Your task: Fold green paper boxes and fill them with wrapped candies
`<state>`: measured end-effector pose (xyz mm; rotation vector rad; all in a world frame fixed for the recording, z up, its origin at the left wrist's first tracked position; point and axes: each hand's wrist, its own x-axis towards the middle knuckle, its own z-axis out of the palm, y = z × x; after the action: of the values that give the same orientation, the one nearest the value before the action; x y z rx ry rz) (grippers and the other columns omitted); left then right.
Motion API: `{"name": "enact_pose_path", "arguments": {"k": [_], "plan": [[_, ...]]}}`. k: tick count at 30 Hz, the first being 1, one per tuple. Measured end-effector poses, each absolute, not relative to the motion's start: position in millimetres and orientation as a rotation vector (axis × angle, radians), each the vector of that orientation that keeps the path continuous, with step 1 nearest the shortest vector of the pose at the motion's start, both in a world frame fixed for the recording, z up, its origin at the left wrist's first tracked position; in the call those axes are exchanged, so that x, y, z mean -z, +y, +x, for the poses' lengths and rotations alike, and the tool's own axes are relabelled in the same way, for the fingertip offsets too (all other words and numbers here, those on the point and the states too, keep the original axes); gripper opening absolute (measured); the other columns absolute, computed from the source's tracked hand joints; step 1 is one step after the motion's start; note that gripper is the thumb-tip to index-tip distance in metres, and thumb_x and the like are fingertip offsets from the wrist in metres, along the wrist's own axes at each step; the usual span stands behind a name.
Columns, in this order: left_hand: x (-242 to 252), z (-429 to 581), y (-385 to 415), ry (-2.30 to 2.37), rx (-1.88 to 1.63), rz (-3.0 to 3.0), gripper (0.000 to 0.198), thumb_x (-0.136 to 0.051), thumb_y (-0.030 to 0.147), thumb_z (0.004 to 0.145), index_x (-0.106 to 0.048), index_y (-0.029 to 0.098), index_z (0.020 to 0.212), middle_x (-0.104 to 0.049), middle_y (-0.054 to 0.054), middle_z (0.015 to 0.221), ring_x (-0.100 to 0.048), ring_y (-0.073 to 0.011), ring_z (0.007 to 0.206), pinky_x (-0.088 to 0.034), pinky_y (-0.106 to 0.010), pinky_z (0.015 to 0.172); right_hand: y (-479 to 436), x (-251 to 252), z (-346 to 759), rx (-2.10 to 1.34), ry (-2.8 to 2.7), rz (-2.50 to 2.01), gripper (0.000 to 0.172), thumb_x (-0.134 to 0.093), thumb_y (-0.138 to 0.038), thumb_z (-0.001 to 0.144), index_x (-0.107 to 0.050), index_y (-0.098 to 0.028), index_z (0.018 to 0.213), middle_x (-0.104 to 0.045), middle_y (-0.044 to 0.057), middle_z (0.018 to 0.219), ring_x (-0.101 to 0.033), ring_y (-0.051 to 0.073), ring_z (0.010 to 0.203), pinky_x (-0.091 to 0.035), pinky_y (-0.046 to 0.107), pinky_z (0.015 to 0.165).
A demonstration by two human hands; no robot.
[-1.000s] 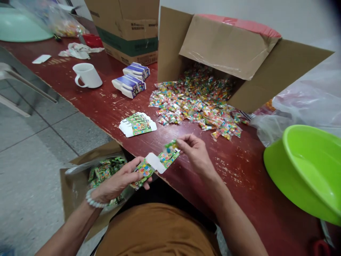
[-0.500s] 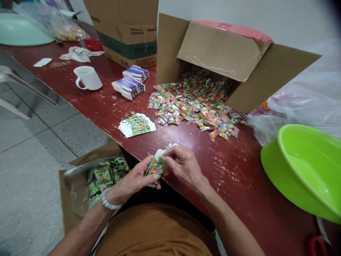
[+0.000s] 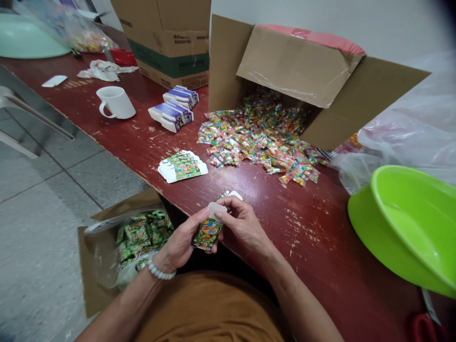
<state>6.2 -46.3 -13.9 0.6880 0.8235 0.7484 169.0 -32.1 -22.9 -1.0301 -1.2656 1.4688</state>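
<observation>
Grn multicol.-print pack [image 3: 208,232] w/ wht flap [image 3: 215,208]

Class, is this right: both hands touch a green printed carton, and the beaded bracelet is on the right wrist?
Not quite: the head view shows the beaded bracelet on the left wrist, not the right. The left hand and right hand do both touch the green printed carton.
</observation>
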Motion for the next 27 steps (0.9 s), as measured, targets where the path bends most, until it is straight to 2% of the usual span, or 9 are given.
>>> {"name": "enact_pose_path", "arguments": {"k": [3,5,7,10,20,24,27], "plan": [[17,10,-46,0.875,-0.805,0.713,0.041,-0.058,0.052,0.090,-0.067,0.014,0.102,-0.067,-0.005,0.069,-0.061,-0.0153,0.050,-0.047,-0.022,0.045,-34,18,169,-1.150,-1.468,-1.042,0.017,-0.066,-0.038,0.091,-0.073,-0.023,0.092,-0.070,0.004,0.091,-0.066,0.015,0.068,-0.054,0.027,0.061],[16,10,-47,0.894,-0.835,0.715,0.037,-0.061,0.050,0.088,-0.067,0.014,0.096,-0.066,-0.004,0.067,-0.060,-0.0147,0.048,-0.046,-0.022,0.043,-35,14,172,-0.970,-1.604,-1.008,0.014,-0.064,-0.032,0.093,-0.075,-0.023,0.094,-0.072,0.004,0.090,-0.068,0.017,0.079,-0.055,0.030,0.073],[15,10,-49,0.890,-0.794,0.655,0.038,-0.063,0.050,0.086,-0.068,0.014,0.095,-0.067,-0.004,0.066,-0.061,-0.0157,0.047,-0.046,-0.022,0.041,-37,12,175,-0.894,-1.682,-0.979,0.013,-0.063,-0.028,0.093,-0.075,-0.023,0.094,-0.074,0.004,0.088,-0.069,0.017,0.080,-0.054,0.030,0.075],[12,10,-50,0.865,-0.727,0.547,0.037,-0.064,0.048,0.085,-0.068,0.014,0.099,-0.069,-0.005,0.068,-0.063,-0.0181,0.046,-0.047,-0.024,0.039,-40,10,177,-0.839,-1.724,-0.974,0.013,-0.063,-0.025,0.092,-0.075,-0.022,0.094,-0.074,0.004,0.084,-0.069,0.017,0.077,-0.054,0.029,0.072],[12,8,-42,0.831,-0.767,0.386,0.029,-0.057,0.037,0.081,-0.068,0.010,0.084,-0.068,-0.007,0.059,-0.063,-0.0205,0.043,-0.051,-0.029,0.041,-37,10,160,-0.992,-1.578,-1.103,0.013,-0.064,-0.030,0.091,-0.074,-0.021,0.089,-0.071,0.005,0.087,-0.067,0.016,0.072,-0.054,0.026,0.060],[8,8,-49,0.812,-0.820,0.429,0.027,-0.062,0.037,0.083,-0.067,0.013,0.094,-0.071,-0.007,0.069,-0.063,-0.0185,0.046,-0.052,-0.027,0.042,-38,9,161,-1.329,-1.349,-1.024,0.018,-0.068,-0.038,0.089,-0.070,-0.021,0.086,-0.067,0.003,0.090,-0.059,0.009,0.051,-0.049,0.023,0.044],[8,8,-50,0.798,-0.796,0.446,0.030,-0.060,0.044,0.087,-0.064,0.014,0.094,-0.069,-0.006,0.066,-0.063,-0.0189,0.044,-0.049,-0.026,0.039,-37,11,161,-1.476,-1.198,-1.028,0.025,-0.069,-0.046,0.086,-0.065,-0.021,0.083,-0.063,0.002,0.089,-0.058,0.009,0.046,-0.047,0.023,0.039]]}}
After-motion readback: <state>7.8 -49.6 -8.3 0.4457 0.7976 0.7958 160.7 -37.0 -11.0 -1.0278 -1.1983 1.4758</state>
